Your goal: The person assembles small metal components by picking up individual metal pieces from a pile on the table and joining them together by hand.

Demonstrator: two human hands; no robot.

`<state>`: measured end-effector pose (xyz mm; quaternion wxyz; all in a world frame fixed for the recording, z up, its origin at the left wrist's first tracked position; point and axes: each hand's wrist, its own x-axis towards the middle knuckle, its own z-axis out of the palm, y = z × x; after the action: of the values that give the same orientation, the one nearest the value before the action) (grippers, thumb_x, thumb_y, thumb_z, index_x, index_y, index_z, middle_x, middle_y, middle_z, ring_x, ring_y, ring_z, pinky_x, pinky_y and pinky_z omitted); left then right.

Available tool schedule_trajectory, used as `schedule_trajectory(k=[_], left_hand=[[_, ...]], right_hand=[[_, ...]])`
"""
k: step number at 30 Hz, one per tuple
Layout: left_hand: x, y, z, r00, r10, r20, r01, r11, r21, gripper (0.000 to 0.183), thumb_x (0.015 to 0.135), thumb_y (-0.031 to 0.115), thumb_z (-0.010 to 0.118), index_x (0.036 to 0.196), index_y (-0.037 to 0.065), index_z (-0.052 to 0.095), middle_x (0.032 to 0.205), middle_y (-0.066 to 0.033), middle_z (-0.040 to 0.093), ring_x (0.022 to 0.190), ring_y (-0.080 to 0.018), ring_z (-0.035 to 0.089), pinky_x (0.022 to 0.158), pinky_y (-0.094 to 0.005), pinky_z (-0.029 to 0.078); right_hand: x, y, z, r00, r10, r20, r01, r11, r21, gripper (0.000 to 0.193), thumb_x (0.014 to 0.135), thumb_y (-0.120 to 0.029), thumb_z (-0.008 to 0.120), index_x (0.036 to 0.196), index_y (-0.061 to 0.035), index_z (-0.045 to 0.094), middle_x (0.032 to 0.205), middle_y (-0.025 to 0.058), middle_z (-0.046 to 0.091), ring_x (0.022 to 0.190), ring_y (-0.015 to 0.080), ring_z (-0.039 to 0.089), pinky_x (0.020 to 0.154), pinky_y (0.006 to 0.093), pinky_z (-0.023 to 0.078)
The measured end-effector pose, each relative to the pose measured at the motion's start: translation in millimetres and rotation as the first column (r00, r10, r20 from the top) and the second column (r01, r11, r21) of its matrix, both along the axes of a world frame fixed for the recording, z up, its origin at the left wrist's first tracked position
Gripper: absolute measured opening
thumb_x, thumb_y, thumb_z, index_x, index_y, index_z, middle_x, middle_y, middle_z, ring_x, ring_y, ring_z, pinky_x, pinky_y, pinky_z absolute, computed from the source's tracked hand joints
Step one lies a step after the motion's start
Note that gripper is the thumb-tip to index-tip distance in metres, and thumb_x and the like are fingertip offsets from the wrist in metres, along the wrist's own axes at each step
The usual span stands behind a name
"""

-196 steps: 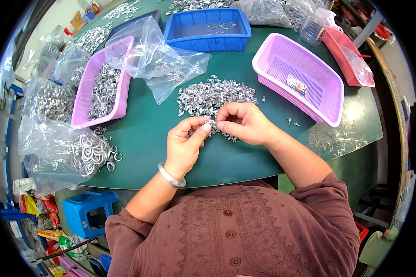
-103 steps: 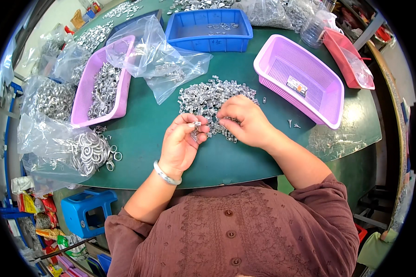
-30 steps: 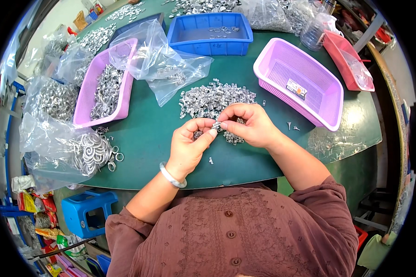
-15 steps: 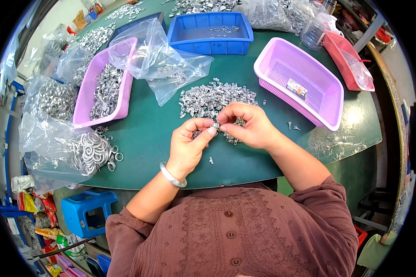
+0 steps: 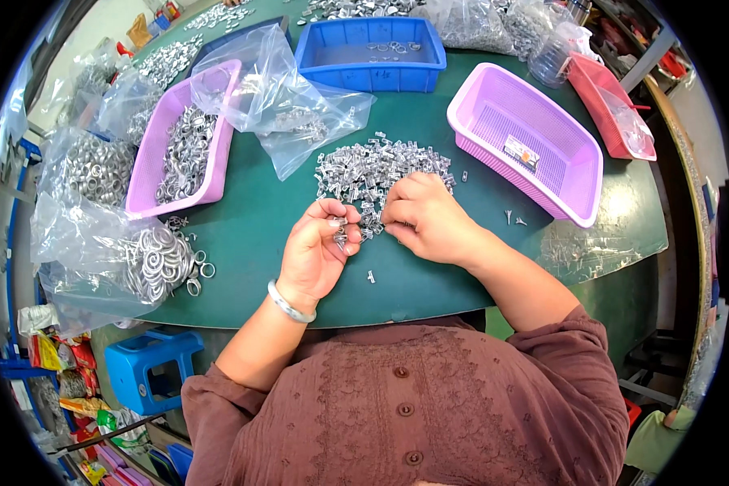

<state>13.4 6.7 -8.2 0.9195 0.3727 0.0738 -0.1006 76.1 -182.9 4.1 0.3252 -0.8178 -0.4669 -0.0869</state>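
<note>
A heap of small silvery metal parts (image 5: 373,166) lies on the green table in front of me. My left hand (image 5: 309,255), with a pale bangle at its wrist, is raised just left of the heap's near edge. Its curled fingers hold a few small metal parts (image 5: 340,235). My right hand (image 5: 433,220) rests at the heap's near right side, fingers bent down and closed among the parts. What those fingertips grip is hidden. A single metal part (image 5: 371,277) lies alone on the table between my forearms.
To the left, a pink basket (image 5: 134,182) holds metal pieces, beside clear bags (image 5: 97,279) of rings. A plastic bag (image 5: 287,154) lies beyond the heap. Behind stands a blue tray (image 5: 373,78); at right, a pink basket (image 5: 535,180) and a red tray (image 5: 599,105).
My hands were together over a small metal part. They have since come apart: the left drew back leftward with parts in its fingers, and the right turned down onto the heap.
</note>
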Motion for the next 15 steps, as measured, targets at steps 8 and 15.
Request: schedule_trajectory(k=[8,15], left_hand=[[1,5,0,1.000,0.008,-0.026,-0.006,0.998,0.060,0.014,0.079,0.012,0.049,0.090,0.003,0.051,0.084,-0.0084,0.053,0.069,-0.0163,0.050,0.056,-0.0236,0.041],[-4,0,3,0.996,0.003,-0.084,0.011,0.986,0.164,0.011,0.083,0.012,0.052,0.089,0.003,0.054,0.076,-0.0044,0.054,0.063,-0.0125,0.049,0.051,-0.0209,0.039]], right_hand=[[-4,10,0,0.993,0.010,0.118,0.008,0.990,-0.144,0.003,0.064,-0.008,0.060,0.067,-0.0081,0.060,0.084,0.0035,0.051,0.087,0.0220,0.046,0.078,0.0344,0.033],[-6,8,-3,0.992,0.010,0.122,0.010,0.987,-0.163,0.003,0.065,-0.007,0.059,0.068,-0.0056,0.059,0.088,0.0043,0.050,0.087,0.0230,0.045,0.079,0.0337,0.033]])
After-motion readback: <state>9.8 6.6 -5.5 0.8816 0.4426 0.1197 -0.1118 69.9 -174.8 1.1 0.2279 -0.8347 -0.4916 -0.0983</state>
